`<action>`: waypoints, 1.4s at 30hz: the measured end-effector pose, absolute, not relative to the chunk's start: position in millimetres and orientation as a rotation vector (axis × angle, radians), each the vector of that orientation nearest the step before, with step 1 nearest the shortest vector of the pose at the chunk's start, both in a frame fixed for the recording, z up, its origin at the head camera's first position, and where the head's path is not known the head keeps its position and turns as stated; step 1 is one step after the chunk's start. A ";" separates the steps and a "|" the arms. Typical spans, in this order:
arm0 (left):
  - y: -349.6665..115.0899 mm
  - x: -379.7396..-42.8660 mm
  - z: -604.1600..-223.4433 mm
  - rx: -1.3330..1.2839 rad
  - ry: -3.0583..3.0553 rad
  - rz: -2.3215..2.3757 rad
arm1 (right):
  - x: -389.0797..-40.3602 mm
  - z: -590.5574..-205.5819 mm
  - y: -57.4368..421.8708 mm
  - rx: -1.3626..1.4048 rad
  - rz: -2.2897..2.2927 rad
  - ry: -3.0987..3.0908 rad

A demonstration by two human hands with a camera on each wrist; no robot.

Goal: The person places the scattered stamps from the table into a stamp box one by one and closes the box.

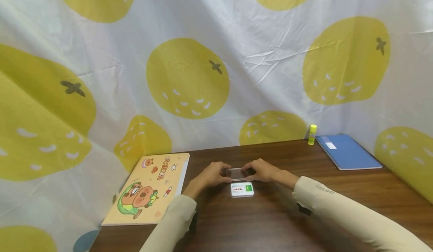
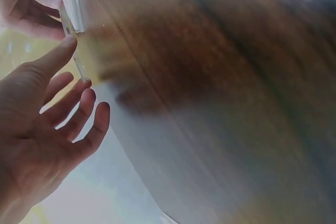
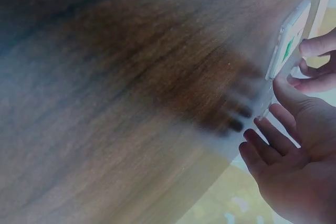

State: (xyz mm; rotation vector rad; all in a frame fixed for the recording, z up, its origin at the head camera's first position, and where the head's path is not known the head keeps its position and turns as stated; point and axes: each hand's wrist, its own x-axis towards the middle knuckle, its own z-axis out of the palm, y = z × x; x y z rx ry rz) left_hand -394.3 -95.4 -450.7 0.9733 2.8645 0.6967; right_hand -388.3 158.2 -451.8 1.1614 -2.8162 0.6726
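Observation:
A clear, flat rectangular plastic piece, resembling a box lid (image 1: 237, 173), is held level between my two hands. My left hand (image 1: 213, 174) pinches its left end between thumb and fingers, while the other fingers fan out loosely in the left wrist view. At the opposite end, my right hand (image 1: 263, 170) grips it the same way. Just nearer to me lies a small white-and-clear rectangular case (image 1: 242, 189) with a green patch and red print on top. In the right wrist view, this case (image 3: 289, 40) appears edge-on beside the fingers.
A tan capybara-print pad or folder (image 1: 149, 188) lies on the left of the brown wooden table (image 1: 270, 222). Back right are a yellow glue stick (image 1: 312, 134), standing upright, and a blue spiral notebook (image 1: 352, 152). A lemon-patterned curtain (image 1: 189, 79) hangs behind.

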 end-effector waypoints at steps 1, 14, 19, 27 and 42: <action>-95.5 -394.0 -449.8 0.974 2.864 0.697 | -387.8 -450.7 158.6 1.172 0.669 -2.803; -99.6 -379.0 -435.9 1.027 2.876 0.641 | -368.2 -436.4 163.5 1.239 0.693 -2.727; -99.7 -371.0 -432.6 1.064 2.873 0.563 | -358.1 -433.8 166.0 1.244 0.725 -2.737; -99.3 -363.6 -436.0 1.134 2.853 0.522 | -342.6 -435.4 167.5 1.283 0.705 -2.700; -97.1 -359.3 -446.6 1.142 2.822 0.482 | -334.5 -444.3 170.6 1.222 0.740 -2.762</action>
